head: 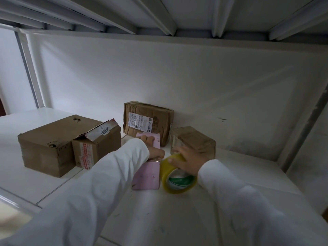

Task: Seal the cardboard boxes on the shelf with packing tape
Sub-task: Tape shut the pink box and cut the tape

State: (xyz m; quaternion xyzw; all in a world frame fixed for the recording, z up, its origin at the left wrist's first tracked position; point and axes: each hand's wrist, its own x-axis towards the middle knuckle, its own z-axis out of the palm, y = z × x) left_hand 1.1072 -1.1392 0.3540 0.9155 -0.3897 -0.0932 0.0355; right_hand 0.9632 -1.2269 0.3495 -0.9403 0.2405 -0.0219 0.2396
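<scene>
Right hand (pixel 186 159) fingers curl over the tape roll (pixel 177 176); left hand (pixel 153 148) grips the pink box (pixel 147 176).

Both arms wear long white sleeves of a smooth, slightly loose fabric. The left sleeve (pixel 99 178) shows soft folds and creases along the forearm and ends in a plain cuff at the wrist. The right sleeve (pixel 236 197) is the same white cloth, wrinkled near the elbow, with a plain hemmed cuff. The left hand (pixel 152 148) and right hand (pixel 186 160) are bare, with no gloves, rings or watch showing.
</scene>
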